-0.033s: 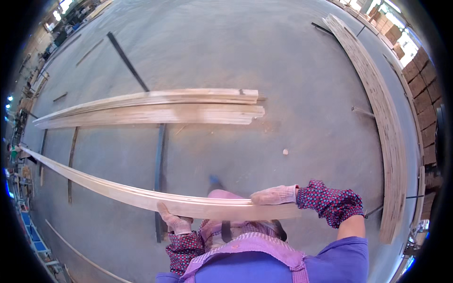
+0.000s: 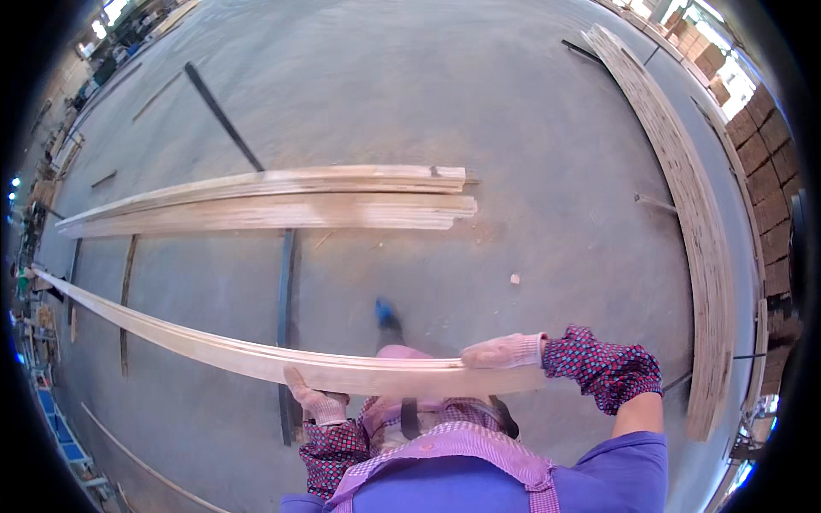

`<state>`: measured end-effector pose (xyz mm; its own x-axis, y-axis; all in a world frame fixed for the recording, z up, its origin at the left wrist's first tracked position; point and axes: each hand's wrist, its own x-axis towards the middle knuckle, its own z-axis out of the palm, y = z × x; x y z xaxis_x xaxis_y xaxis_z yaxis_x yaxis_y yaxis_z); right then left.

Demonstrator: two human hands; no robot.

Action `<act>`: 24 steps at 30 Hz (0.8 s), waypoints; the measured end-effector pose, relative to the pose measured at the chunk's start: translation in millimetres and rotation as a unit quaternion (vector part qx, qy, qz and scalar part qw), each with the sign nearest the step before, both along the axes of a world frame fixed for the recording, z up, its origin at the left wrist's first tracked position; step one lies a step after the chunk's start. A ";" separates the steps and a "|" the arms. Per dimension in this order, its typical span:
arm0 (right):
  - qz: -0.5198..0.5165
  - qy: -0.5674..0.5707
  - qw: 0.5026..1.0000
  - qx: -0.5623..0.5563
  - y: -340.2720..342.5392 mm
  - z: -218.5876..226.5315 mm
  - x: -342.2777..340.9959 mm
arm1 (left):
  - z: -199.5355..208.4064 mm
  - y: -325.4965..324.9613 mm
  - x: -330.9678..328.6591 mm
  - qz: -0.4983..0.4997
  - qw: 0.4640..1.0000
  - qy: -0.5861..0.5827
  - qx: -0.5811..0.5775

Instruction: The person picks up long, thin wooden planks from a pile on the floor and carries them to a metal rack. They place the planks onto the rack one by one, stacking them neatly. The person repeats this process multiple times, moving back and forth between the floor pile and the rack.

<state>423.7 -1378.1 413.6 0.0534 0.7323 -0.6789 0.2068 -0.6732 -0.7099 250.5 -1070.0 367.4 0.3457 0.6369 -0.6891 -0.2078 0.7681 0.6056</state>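
Observation:
Long pale wooden planks, stacked in a thin bundle, stretch across in front of my waist and run away to the far left. My left hand, in a pale work glove, grips the near edge with its thumb up and its fingers tucked beneath. Further right, my right hand, gloved too, lies over the top near the right end; its fingertips rest along the planks and its thumb is hidden. At the far end stands a small, unclear figure of a person, partly in green.
Beyond the bundle, a low stack of planks lies across dark bars on the grey floor. A long lumber stack runs along the right, beside piled brown blocks. A small wood scrap lies ahead.
My blue-tipped foot has come further out beyond the planks. The floor stack has shifted slightly left and down in view. Both hands keep their hold.

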 end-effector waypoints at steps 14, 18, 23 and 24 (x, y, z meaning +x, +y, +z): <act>-0.114 -0.150 0.968 -0.168 48.6 -9.3 234.7 | -20.9 63.5 247.0 -0.067 0.994 -0.050 -0.077; -0.156 -0.139 0.965 -0.155 56.0 -16.2 227.4 | -17.4 55.7 245.3 -0.035 0.999 0.035 -0.010; -0.349 -0.169 0.918 -0.080 -1.6 -62.5 222.2 | -39.2 74.1 224.8 -0.036 0.994 0.101 0.030; -0.443 -0.181 0.878 -0.023 -20.8 -75.9 225.7 | -46.7 84.1 221.6 -0.048 0.995 0.078 0.040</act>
<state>649.3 -1398.8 337.7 0.8066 0.2668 -0.5275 -0.2055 -0.7101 -0.6734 472.1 -985.9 320.7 0.2997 0.6614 -0.6876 -0.0351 0.7279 0.6848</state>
